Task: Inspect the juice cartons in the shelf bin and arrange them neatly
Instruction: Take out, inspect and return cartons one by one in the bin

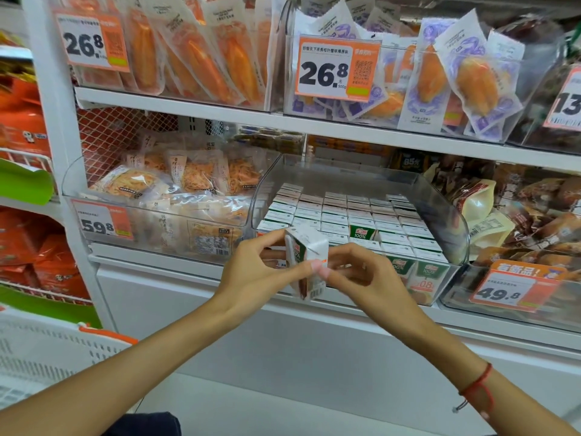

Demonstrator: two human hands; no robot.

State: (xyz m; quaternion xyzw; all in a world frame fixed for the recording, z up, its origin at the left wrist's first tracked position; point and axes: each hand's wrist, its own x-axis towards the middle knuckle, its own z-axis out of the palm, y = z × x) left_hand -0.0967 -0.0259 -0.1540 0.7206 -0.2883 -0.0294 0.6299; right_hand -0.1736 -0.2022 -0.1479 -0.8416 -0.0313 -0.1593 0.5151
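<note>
Carton: one small juice carton (306, 262), held up in front of the bin, tilted, just clear of the bin's front wall; white top and side, green band with "100%", a barcode at its lower end.
Left hand: the left hand (261, 272) pinches the carton's left side, thumb and forefinger curled round it.
Right hand: the right hand (361, 272) pinches the carton's right edge with its fingertips; a red string bracelet (479, 383) sits on that wrist.
Bin: a clear plastic bin (452, 221) on the middle shelf, holding rows of cartons (355, 215) packed upright, white tops up; one gap near the front shows a green "100%" face.
Shelf: a white shelf (195, 105) unit in a shop, with orange price tags (336, 69) clipped to the bins.
Neighbours: bagged snacks (176, 184) in the bin to the left, brown packets (540, 212) to the right, orange-filled pouches (195, 55) above.
Lower left: a white slotted basket (47, 350).
</note>
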